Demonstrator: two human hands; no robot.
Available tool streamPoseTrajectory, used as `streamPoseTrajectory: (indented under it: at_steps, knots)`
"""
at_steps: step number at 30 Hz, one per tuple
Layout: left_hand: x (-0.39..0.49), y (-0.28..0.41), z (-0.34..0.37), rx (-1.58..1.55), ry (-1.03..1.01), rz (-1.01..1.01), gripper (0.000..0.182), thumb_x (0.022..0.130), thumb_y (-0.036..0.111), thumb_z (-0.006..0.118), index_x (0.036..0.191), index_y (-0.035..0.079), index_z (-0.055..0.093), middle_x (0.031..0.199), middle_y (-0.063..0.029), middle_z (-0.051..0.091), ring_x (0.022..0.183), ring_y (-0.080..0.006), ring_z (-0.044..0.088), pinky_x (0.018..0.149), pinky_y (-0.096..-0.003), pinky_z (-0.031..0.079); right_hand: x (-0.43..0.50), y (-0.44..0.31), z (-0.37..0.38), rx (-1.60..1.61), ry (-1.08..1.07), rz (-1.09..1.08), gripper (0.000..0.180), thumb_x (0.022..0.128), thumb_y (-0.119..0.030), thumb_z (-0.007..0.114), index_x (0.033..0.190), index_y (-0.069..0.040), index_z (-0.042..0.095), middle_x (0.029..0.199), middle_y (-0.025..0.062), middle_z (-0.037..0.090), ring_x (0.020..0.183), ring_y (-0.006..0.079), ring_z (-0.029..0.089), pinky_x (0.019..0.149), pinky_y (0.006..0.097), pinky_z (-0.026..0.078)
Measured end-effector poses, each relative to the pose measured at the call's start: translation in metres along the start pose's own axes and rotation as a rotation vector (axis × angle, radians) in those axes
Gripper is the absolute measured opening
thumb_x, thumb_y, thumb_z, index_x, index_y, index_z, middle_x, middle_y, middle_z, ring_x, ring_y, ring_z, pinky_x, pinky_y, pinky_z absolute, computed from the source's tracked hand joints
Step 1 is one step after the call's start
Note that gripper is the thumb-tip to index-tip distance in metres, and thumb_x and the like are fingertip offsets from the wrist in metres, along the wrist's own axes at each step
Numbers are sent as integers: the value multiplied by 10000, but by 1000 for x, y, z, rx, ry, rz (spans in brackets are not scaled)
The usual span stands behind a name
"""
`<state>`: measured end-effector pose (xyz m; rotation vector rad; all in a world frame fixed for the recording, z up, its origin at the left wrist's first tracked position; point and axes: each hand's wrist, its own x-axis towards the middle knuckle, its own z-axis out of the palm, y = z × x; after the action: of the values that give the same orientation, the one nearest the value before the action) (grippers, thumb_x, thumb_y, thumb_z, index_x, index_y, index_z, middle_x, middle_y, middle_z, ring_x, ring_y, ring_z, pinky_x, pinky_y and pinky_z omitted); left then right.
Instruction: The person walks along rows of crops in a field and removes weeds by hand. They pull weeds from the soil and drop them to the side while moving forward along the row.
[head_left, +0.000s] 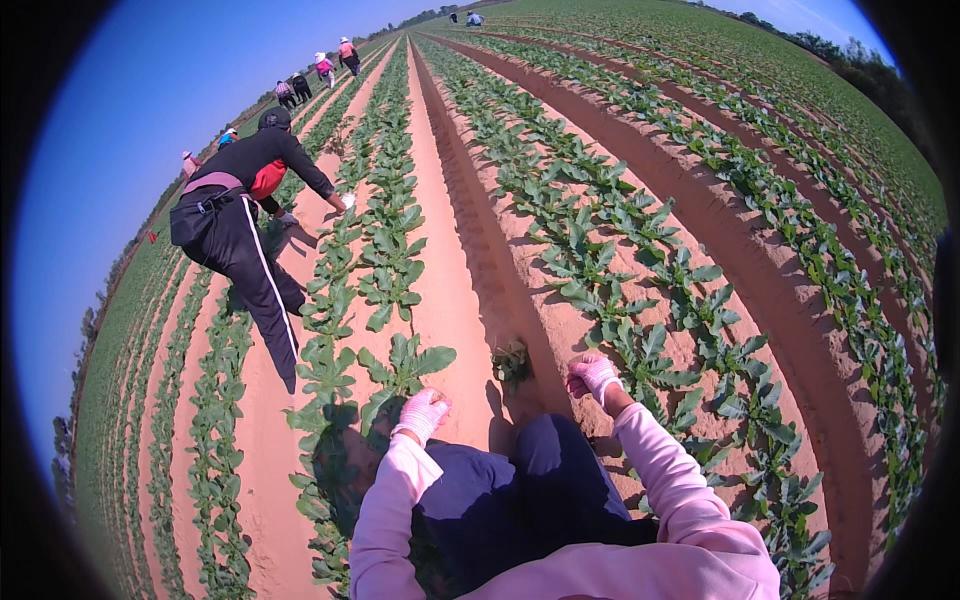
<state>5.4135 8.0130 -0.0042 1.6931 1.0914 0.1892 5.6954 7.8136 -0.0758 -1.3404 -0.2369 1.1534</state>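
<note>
My left hand (424, 414), in a pink-and-white striped glove with fingertips bare, is loosely curled above my left knee. Just beyond it grows a leafy green crop plant (405, 365) at the edge of the left bed. My right hand (592, 375), gloved alike, hovers with bent fingers beside the right bed's inner row of plants (611, 300). Nothing sticks out of either hand, but the palms are hidden. Between the hands, a small clump of wilted-looking leaves (511, 362) lies in the furrow (480, 277), ahead of my dark trousered knees (551, 450).
A co-worker (247, 202) in dark clothes bends over the left rows, one gloved hand (347, 201) near the leaves. Several more people (324, 67) are farther up the field. Sandy ridges with double plant rows run into the distance; another deep furrow (720, 225) lies right.
</note>
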Motion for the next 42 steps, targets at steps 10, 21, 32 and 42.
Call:
streamPoseTrajectory:
  at_steps: [10, 21, 32, 42]
  knots:
    - [40, -156, -22, 707, -486, -255, 678, 642, 618, 633, 969, 24, 609, 977, -172, 619, 922, -308, 588, 775, -353, 457, 4, 19, -60, -151, -66, 365, 278, 882, -261, 473, 943, 9, 502, 683, 191, 611, 500, 240, 586, 421, 309, 483]
    - [43, -95, -6, 831, -507, -628, 474, 713, 435, 647, 1037, 99, 566, 1073, -139, 587, 1019, -314, 548, 852, -416, 438, 22, 9, -53, -166, 89, 562, 279, 873, -250, 493, 925, 24, 512, 668, 199, 606, 462, 262, 590, 347, 312, 466]
    - [39, -100, -2, 831, -444, -671, 458, 734, 388, 660, 1065, 100, 526, 1081, -122, 577, 999, -307, 561, 827, -416, 458, 32, 10, -49, -74, 168, 674, 298, 837, -265, 581, 886, 19, 506, 661, 221, 613, 465, 273, 603, 359, 310, 471]
    - [24, -31, 8, 725, -379, -715, 698, 690, 511, 662, 1206, 93, 447, 1227, -139, 461, 1108, -277, 492, 903, -381, 422, 30, 2, -15, -838, 32, 655, 249, 796, -225, 547, 939, -26, 590, 808, 150, 644, 698, 215, 640, 563, 349, 507]
